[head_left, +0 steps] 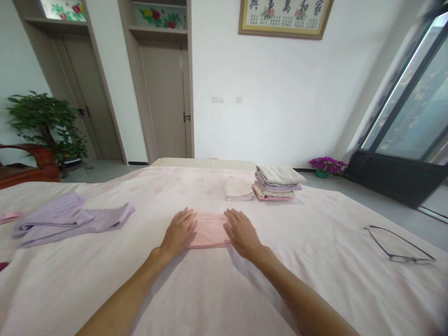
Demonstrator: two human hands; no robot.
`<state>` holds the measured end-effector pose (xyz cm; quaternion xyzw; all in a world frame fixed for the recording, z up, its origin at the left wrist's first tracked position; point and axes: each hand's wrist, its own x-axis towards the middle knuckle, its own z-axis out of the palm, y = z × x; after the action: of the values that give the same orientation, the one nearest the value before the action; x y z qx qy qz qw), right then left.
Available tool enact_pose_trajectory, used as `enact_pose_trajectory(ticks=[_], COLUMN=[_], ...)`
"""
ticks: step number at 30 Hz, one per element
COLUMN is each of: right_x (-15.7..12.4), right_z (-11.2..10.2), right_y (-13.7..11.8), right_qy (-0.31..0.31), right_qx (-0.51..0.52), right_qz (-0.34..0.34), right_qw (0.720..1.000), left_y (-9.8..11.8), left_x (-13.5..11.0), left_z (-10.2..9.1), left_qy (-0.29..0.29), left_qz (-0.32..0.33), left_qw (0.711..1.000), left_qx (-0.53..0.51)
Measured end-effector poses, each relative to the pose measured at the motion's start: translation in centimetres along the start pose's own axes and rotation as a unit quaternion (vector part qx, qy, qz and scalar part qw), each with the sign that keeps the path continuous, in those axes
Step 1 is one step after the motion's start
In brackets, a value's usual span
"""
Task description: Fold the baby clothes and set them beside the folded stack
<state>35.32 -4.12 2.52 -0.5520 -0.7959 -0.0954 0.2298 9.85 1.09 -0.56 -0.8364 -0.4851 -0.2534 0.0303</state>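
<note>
A pink folded cloth (210,229) lies flat on the pale pink sheet (196,294), straight ahead of me. On its left edge rests my left hand (179,232), fingers stretched out and palm down. My right hand (242,233) lies likewise over the right edge, its fingers extended. Neither hand grips the cloth; both press on it from above. Parts of the cloth's side edges are hidden under the fingers.
Beyond the cloth sit a folded striped garment (238,189) and a stack of folded clothes (278,183). A loose lavender garment (73,218) spreads out at the left. Eyeglasses (402,249) lie at the right, near the sheet's edge.
</note>
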Motion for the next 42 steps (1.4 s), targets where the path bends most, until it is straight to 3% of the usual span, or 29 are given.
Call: enact_pose_trajectory(ticks=[4, 10, 16, 28, 32, 37, 42], right_x=[-0.2, -1.6, -2.3, -2.1, -1.9, -1.7, -1.7], right_z=[3.2, 5.5, 5.0, 3.4, 3.3, 2.0, 0.5], right_y=[-1.6, 0.8, 1.2, 2.1, 2.2, 2.2, 1.5], right_qy=[-0.023, -0.001, 0.003, -0.063, -0.068, -0.009, 0.011], right_qx=[-0.029, -0.049, -0.047, -0.045, -0.038, 0.008, 0.067], right_qz=[-0.102, -0.113, -0.093, -0.024, -0.024, -0.045, -0.073], right_qw=[0.994, 0.992, 0.995, 0.997, 0.997, 0.999, 0.995], left_y=[0.2, -0.8, -1.1, -2.9, -3.2, -2.9, -1.1], left_x=[0.0, -0.5, -0.7, -1.8, -2.0, -1.9, -2.2], left_z=[1.9, 2.0, 1.5, 0.5, -0.3, -1.7, -2.8], left_qy=[-0.061, -0.134, -0.149, -0.154, -0.099, 0.009, -0.03], left_qz=[0.046, 0.022, 0.012, -0.021, -0.039, 0.01, 0.073], left_qw=[0.997, 0.99, 0.988, 0.988, 0.994, 0.997, 0.986], left_qx=[0.023, 0.043, 0.04, 0.018, -0.001, -0.079, -0.148])
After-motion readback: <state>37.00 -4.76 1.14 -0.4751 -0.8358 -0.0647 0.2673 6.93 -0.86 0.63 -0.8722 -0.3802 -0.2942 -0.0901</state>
